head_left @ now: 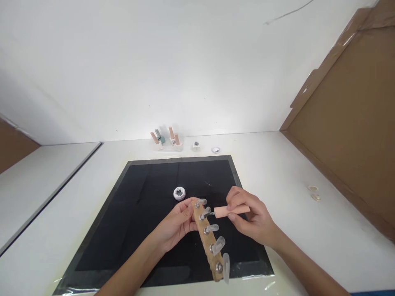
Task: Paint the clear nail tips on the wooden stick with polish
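Note:
My left hand (179, 224) grips the upper end of a wooden strip (208, 242), which is held slanting over a black mat. Several clear nail tips (218, 245) stick out to the right from round metal mounts along the strip. My right hand (253, 216) pinches a peach brush cap (222, 211) between thumb and fingers. Its brush points left and meets, or nearly meets, the second nail tip from the top (206, 212). A small round white pot (179, 193) with dark contents sits on the mat just beyond my left hand.
Several polish bottles (177, 142) stand at the table's back edge, beside a small clear container (196, 145) and a white round lid (216, 150). Two small round pieces (315, 197) lie at the right. The black mat (148, 176) covers the middle; brown cardboard (348, 123) rises at the right.

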The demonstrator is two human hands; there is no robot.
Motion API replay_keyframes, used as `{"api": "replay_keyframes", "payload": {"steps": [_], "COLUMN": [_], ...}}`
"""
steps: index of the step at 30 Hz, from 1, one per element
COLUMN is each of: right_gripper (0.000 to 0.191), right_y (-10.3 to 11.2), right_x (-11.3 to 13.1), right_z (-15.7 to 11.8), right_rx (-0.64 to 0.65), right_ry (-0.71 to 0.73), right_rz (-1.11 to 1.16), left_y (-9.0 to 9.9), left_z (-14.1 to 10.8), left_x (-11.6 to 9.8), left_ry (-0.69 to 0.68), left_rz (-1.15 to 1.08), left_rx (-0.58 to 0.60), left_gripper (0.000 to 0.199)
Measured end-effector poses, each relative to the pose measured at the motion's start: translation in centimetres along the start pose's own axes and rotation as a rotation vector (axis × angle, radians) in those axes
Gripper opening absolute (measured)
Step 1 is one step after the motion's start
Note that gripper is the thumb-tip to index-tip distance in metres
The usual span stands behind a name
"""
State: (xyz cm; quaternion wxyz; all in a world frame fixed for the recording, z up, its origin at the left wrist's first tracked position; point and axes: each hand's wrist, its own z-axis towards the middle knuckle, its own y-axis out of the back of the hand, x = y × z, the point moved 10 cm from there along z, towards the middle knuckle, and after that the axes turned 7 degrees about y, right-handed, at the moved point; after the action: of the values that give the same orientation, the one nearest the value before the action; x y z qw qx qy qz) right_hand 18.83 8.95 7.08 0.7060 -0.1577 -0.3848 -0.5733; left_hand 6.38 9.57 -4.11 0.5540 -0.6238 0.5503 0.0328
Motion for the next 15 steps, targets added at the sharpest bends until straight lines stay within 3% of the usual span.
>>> {"api": "replay_keyframes", "payload": {"steps": [15], "right_gripper": [0.023], "right_y": [0.24], "right_x": [-0.18], "right_z": [-0.10], "right_rx": [-0.021], "right_ry": [0.007], "right_rz": [-0.014], "left_y": [0.09], "left_z": [0.06], "left_x": [0.09], "left_ry": [-0.009], "left_rz": [-0.017], "left_rx": [0.036], "left_gripper": [0.032]}}
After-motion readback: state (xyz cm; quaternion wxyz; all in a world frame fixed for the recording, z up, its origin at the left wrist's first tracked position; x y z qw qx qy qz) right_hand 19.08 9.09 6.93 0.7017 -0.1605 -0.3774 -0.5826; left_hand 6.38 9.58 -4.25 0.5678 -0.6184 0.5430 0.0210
